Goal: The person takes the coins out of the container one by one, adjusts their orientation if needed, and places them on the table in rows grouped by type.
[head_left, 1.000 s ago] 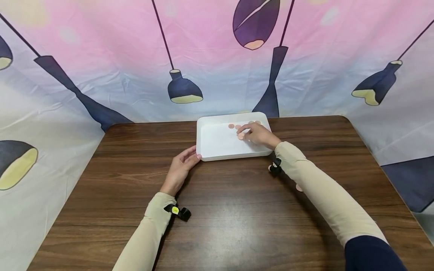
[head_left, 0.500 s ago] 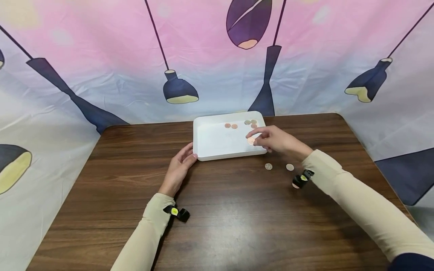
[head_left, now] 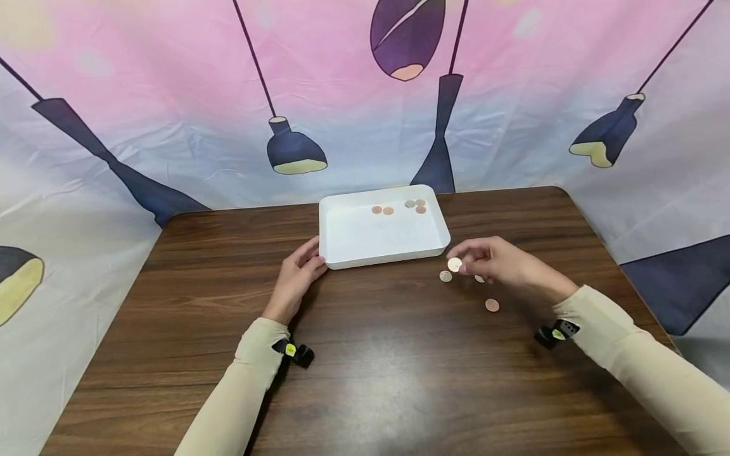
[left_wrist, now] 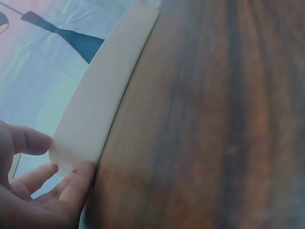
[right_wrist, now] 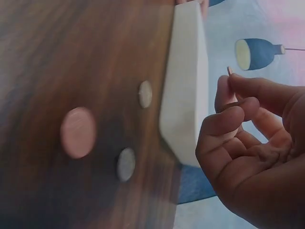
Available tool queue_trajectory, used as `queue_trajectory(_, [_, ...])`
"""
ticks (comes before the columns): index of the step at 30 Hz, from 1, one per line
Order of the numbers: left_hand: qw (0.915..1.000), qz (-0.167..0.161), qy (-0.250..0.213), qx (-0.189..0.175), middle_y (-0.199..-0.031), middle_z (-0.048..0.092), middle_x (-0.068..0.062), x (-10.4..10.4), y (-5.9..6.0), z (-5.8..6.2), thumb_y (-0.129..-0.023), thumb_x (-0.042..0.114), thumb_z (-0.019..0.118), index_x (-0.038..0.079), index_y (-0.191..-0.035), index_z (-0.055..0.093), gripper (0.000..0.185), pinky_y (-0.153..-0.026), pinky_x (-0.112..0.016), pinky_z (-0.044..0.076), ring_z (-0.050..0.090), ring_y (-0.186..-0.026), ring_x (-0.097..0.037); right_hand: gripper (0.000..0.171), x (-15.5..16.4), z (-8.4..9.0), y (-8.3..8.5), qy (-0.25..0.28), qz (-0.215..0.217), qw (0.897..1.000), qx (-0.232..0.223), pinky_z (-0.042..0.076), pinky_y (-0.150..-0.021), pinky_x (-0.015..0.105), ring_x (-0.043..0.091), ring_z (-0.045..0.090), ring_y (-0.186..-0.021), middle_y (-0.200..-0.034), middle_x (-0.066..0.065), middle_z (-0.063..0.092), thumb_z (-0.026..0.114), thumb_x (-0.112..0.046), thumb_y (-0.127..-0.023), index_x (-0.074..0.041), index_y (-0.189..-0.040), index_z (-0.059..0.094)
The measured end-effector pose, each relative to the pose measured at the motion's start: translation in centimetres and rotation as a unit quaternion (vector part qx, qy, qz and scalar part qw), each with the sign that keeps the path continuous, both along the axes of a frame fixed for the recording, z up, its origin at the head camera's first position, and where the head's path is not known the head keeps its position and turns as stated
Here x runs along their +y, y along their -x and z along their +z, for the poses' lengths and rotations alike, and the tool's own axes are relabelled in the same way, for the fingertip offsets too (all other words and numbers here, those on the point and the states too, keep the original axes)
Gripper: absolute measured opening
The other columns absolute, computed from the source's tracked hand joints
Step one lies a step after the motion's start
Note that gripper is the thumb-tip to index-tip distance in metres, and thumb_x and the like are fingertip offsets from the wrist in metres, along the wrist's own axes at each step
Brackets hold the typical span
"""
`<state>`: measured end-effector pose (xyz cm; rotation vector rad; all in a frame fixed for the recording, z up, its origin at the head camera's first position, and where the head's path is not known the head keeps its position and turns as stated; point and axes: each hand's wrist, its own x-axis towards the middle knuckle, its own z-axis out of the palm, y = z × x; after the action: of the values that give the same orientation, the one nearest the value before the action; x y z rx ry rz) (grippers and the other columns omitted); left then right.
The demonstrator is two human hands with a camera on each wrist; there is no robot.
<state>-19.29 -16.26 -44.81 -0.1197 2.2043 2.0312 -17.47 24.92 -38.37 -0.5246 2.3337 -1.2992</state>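
Note:
My right hand point(head_left: 502, 263) pinches a coin point(head_left: 454, 265) between thumb and fingertips, above the table just off the tray's front right corner. The right wrist view shows this coin point(right_wrist: 229, 71) edge-on with a coppery tint. Below that hand lie a silver coin point(head_left: 445, 276), a copper coin point(head_left: 492, 305) and another silver coin point(right_wrist: 126, 164), partly hidden by the fingers in the head view. At the white tray's point(head_left: 388, 239) front left corner, my left hand point(head_left: 296, 278) grips the outside, thumb on the front wall and fingers along the left side.
Inside the tray, near its back wall, lie two copper coins point(head_left: 388, 211) on the left and a cluster of silver and copper coins point(head_left: 420, 209) on the right. The brown wooden table point(head_left: 365, 354) ends at a patterned cloth backdrop point(head_left: 353, 126).
My right hand has moved from inside the tray out to the right, taking the pinched coin over the table. Coins on the table have come into sight. The left hand stays at the tray corner.

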Motion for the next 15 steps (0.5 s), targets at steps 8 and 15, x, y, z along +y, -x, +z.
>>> queue_trajectory(8, [0.9998, 0.000, 0.018, 0.005, -0.155, 0.053, -0.018, -0.2, 1.0, 0.4, -0.108, 0.005, 0.051, 0.010, -0.160, 0.047, 0.052, -0.115, -0.037, 0.050, 0.055, -0.140, -0.028, 0.027, 0.4, -1.5, -0.8, -0.025, 0.032, 0.999, -0.007, 0.051, -0.062, 0.024, 0.019, 0.060, -0.077, -0.095, 0.010, 0.069, 0.063, 0.003, -0.100, -0.001, -0.126, 0.071])
queue_trajectory(15, [0.9998, -0.005, -0.018, 0.007, -0.156, 0.052, -0.017, -0.5, 1.5, -0.4, -0.110, 0.008, 0.054, 0.008, -0.159, 0.048, 0.050, -0.114, -0.034, 0.051, 0.054, -0.141, -0.027, 0.025, 0.3, -2.3, -1.1, -0.047, 0.066, 0.996, -0.038, 0.048, -0.051, 0.025, 0.016, 0.051, -0.057, -0.092, 0.009, 0.068, 0.066, 0.001, -0.101, -0.006, -0.124, 0.074])
